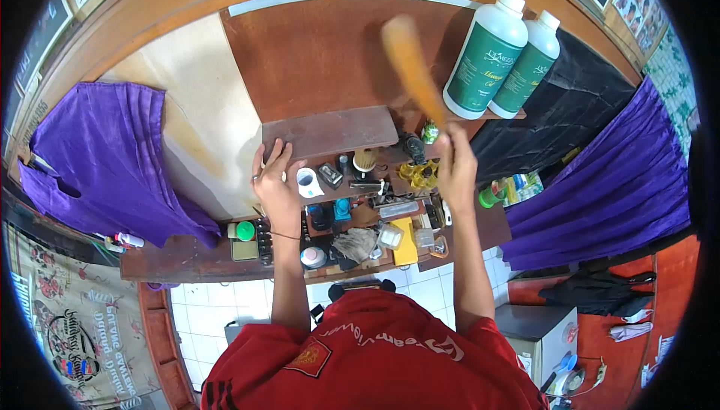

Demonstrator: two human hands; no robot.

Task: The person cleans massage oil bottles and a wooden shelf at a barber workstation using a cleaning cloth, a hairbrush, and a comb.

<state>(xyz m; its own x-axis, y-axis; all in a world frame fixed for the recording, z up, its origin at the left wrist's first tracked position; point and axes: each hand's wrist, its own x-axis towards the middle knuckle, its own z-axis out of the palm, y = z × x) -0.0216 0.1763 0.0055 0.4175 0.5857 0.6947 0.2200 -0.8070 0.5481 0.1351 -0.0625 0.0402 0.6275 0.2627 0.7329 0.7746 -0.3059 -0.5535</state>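
A long wooden-coloured tool (412, 65), its far end blurred, points up and away from my right hand (457, 166), whose fingers are closed round its lower end. On the left, my left hand (277, 185) has its fingers spread at the left end of a small brown shelf (330, 134) and holds nothing. Just right of that hand stands a white paper roll (307, 182). Beside the roll are a dark clipper-like item (330, 176) and a round brush (364, 160). Yellow bottles (417, 175) stand close to my right hand.
Two green-and-white bottles (486, 57) stand at the upper right. The lower counter (180, 260) carries a yellow box (405, 242), a grey cloth (355, 245) and a green-lidded jar (245, 231). Purple curtains (120, 155) hang on both sides.
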